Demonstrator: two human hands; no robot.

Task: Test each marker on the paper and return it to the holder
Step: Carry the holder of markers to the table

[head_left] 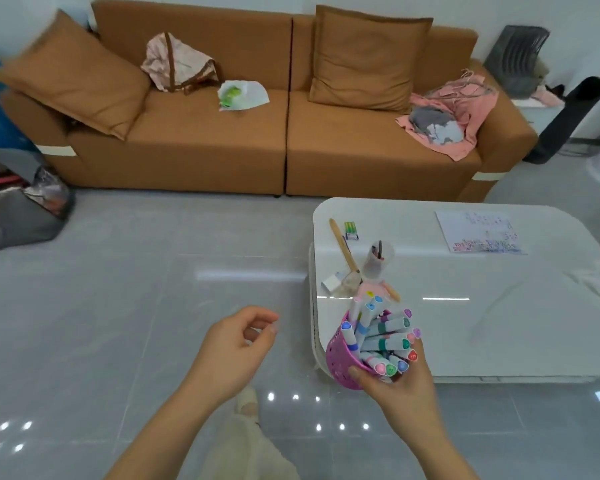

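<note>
Right hand: we grip holder at table's edge.
Left hand: empty, loosely curled.
Paper: scribbles unreadable.

left hand and right hand: forearms bare to the frame edge. between them: loose cream trouser leg; pale cream footwear, type unclear.

White glossy table with scribbled paper, wooden stick, clear cup, green packet
</note>
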